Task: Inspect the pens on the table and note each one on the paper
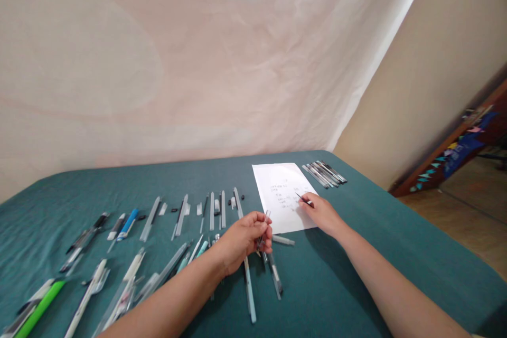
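Note:
My left hand (243,237) hovers over the teal table (356,264), fingers pinched on a clear pen barrel (263,229) that points up and away. My right hand (321,212) rests on a white sheet of paper (277,185) with handwriting and pinches a thin dark pen refill (301,199), its tip touching the paper. A clear pen cap (283,241) lies between the two hands. Beneath the left hand lie two pens (249,290).
Several pens and loose pen parts (150,232) are spread across the table's left half. A neat row of dark pens (325,173) lies right of the paper. A pale cloth backdrop (198,63) hangs behind; the floor and a wooden frame (447,142) show at right.

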{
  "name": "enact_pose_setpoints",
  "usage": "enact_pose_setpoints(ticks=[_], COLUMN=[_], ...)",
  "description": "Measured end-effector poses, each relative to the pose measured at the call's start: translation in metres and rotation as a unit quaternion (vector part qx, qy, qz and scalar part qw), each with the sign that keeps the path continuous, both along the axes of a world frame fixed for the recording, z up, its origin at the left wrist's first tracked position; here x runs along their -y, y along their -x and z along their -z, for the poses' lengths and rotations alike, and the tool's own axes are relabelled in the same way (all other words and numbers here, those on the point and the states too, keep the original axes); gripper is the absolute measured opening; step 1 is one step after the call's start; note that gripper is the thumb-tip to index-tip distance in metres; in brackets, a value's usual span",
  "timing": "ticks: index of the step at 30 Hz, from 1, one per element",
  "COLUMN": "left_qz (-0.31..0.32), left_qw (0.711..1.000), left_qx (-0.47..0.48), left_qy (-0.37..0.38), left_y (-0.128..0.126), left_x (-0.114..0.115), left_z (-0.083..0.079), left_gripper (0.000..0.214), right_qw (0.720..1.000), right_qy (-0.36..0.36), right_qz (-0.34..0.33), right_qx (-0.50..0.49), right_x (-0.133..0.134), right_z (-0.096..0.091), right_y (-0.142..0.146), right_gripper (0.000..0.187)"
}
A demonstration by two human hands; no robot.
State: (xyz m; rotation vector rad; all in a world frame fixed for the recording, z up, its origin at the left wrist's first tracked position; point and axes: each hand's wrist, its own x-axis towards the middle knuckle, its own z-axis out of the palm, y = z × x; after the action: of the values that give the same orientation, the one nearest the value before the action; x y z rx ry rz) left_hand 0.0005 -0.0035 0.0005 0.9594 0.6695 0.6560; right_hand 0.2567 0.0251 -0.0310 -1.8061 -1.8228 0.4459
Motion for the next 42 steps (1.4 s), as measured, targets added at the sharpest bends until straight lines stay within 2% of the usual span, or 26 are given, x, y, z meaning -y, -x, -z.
enact_pose_setpoints(ticks=[2,3,5,7,10,13,15,18,22,26,42], left_qz=[-0.019,-0.029,-0.045,-0.051,-0.047,-0.061,-0.083,-0.130,-0.166,-0.169,-0.155], left_qw=[0.999,0.998,0.991,0.983,0.979,0.982,0.985,0.988,0.986,0.985,0.988], left_qx=[-0.021,-0.038,-0.079,-0.105,-0.107,-0.093,-0.080,-0.047,0.007,0.018,0.008], left_qy=[-0.026,-0.048,-0.096,-0.140,-0.166,-0.152,-0.126,-0.063,-0.002,0.006,-0.016], left_y=[-0.001,-0.002,-0.002,-0.002,-0.003,-0.004,-0.004,0.000,0.005,0.004,0.002], left_x=[0.001,0.002,0.003,0.003,0.002,0.001,-0.001,-0.006,-0.012,-0.011,-0.008], left_z=[-0.001,-0.002,-0.004,-0.005,-0.003,0.000,0.002,0.003,0.002,0.001,0.001], left_gripper=[0.021,0.021,0.024,0.027,0.028,0.028,0.029,0.030,0.034,0.034,0.032], right_qw=[0.996,0.977,0.907,0.842,0.782,0.758,0.757,0.773,0.799,0.811,0.819], right_qy=[0.028,0.077,0.166,0.217,0.257,0.261,0.243,0.206,0.223,0.235,0.237], right_qz=[-0.052,-0.084,-0.130,-0.155,-0.177,-0.190,-0.187,-0.182,-0.204,-0.206,-0.200], right_qx=[-0.064,-0.180,-0.365,-0.469,-0.539,-0.567,-0.577,-0.571,-0.521,-0.495,-0.482], right_x=[0.011,0.017,0.029,0.038,0.045,0.048,0.049,0.051,0.052,0.052,0.053], right_z=[-0.009,-0.013,-0.019,-0.022,-0.021,-0.020,-0.021,-0.024,-0.026,-0.023,-0.024], right_y=[0.020,0.031,0.050,0.065,0.076,0.079,0.080,0.080,0.078,0.078,0.079], right_gripper=[0.019,0.021,0.027,0.030,0.030,0.027,0.026,0.027,0.030,0.031,0.034])
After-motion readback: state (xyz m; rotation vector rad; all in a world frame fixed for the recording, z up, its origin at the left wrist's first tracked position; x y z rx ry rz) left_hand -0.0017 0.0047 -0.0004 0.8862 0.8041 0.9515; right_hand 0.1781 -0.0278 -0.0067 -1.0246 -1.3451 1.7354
